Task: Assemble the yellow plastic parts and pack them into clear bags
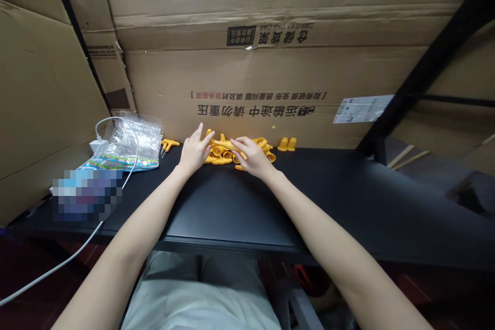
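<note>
In the head view, a pile of yellow plastic parts point(227, 155) lies against the cardboard at the back of the black table. Some parts are round and hollow like cups, others long like handles. My left hand point(193, 150) is at the pile's left edge, fingers spread, its fingertips close to a yellow piece. On the pile's right side, my right hand point(253, 157) has thumb and fingers closed on a long yellow handle piece point(234, 149). Its far side is hidden by the fingers. Left of my left hand lies a yellow T-shaped handle point(170, 143) with a metal spiral.
Two yellow cup-shaped parts point(286, 144) stand upright right of the pile. A clear plastic bag point(135, 136), a white charger plug point(98, 145) and a white cable point(83, 245) are at the left. Printed cardboard point(247, 72) walls the back, and a black metal post point(421, 56) slants at the right.
</note>
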Tool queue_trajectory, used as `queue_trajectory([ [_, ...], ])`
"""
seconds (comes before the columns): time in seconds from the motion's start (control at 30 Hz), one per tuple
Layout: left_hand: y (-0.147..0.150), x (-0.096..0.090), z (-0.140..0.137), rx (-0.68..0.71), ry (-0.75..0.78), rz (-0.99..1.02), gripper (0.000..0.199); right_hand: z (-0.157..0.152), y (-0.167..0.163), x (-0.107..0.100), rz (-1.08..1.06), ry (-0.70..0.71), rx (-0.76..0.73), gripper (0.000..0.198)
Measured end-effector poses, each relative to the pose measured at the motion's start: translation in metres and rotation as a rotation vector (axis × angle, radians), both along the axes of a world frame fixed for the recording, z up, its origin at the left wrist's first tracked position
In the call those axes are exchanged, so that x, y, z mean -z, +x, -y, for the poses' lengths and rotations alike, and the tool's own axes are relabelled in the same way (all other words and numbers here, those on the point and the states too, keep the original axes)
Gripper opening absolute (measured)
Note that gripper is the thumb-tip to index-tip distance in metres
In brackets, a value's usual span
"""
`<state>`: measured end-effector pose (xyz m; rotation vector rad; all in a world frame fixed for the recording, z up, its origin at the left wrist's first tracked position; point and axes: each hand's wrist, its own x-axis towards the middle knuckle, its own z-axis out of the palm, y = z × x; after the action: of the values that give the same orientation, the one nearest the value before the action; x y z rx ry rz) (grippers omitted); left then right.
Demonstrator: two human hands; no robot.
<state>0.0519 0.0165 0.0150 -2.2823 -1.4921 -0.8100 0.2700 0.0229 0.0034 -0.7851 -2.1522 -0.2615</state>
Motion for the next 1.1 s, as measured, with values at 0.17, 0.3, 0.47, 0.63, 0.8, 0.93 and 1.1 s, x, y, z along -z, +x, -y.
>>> queue_trajectory([
  [0.17, -0.009, 0.008, 0.002, -0.039, -0.059, -0.054, 0.041, 0.000, -0.008, 0.009, 0.081, 0.047, -0.024, 0.038],
  [0.3, -0.011, 0.012, 0.001, -0.049, 0.010, -0.069, 0.035, 0.002, -0.006, 0.012, 0.109, 0.052, 0.002, 0.036],
  [0.47, -0.014, 0.016, -0.003, 0.035, 0.119, -0.081, 0.033, 0.007, -0.007, 0.011, 0.182, -0.008, 0.063, 0.036],
  [0.63, -0.012, 0.020, -0.005, 0.121, 0.146, -0.124, 0.036, 0.007, -0.008, 0.012, 0.307, -0.058, 0.202, 0.031],
  [0.8, -0.009, 0.023, -0.007, 0.122, 0.134, -0.086, 0.038, 0.008, -0.012, 0.009, 0.343, 0.050, 0.281, 0.023],
  [0.93, -0.007, 0.024, -0.006, 0.114, 0.126, -0.047, 0.037, 0.009, -0.014, 0.006, 0.350, 0.092, 0.306, 0.024],
  [1.1, -0.007, 0.023, -0.005, 0.117, 0.102, -0.035, 0.035, 0.012, -0.013, 0.008, 0.337, 0.087, 0.284, 0.031],
])
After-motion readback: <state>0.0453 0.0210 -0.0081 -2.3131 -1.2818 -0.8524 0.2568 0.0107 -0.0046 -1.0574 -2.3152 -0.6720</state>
